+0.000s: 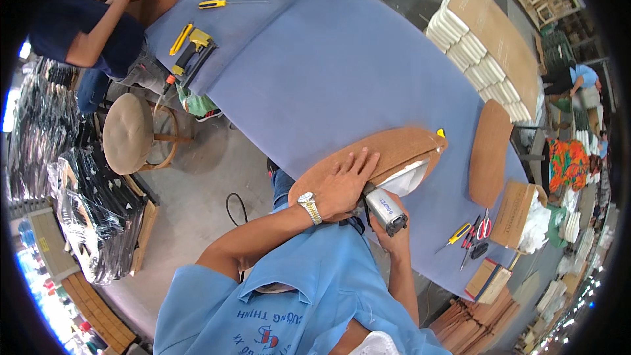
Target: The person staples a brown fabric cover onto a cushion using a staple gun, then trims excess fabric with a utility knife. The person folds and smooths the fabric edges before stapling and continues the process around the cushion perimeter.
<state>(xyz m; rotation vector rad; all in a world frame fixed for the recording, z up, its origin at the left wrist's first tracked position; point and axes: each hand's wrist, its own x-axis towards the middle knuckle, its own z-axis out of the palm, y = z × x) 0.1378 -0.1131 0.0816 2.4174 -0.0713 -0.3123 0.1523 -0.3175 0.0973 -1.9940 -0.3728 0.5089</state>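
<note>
My left hand (348, 184), with a metal watch (309, 207) at the wrist, lies flat with fingers stretched over a brown fabric-covered cushion panel (374, 144). The panel rests at the near edge of the table, its long curved side away from me. A fold of brown fabric and white material (406, 179) show along its near right side. My right hand (396, 230) grips a silver staple gun (386, 210), pressed close to the panel's near edge beside my left hand. The gun's nose is hidden. Something small and yellow (441, 133) shows at the panel's right tip.
The blue-grey table (315, 59) carries another brown panel (491, 151), screwdriver (455, 235), scissors (484, 227) and an open carton (516, 217) at right. Far left lie a yellow-black staple gun (194, 56) and screwdriver (213, 4); a co-worker (92, 33) works there. A round stool (128, 133) stands left.
</note>
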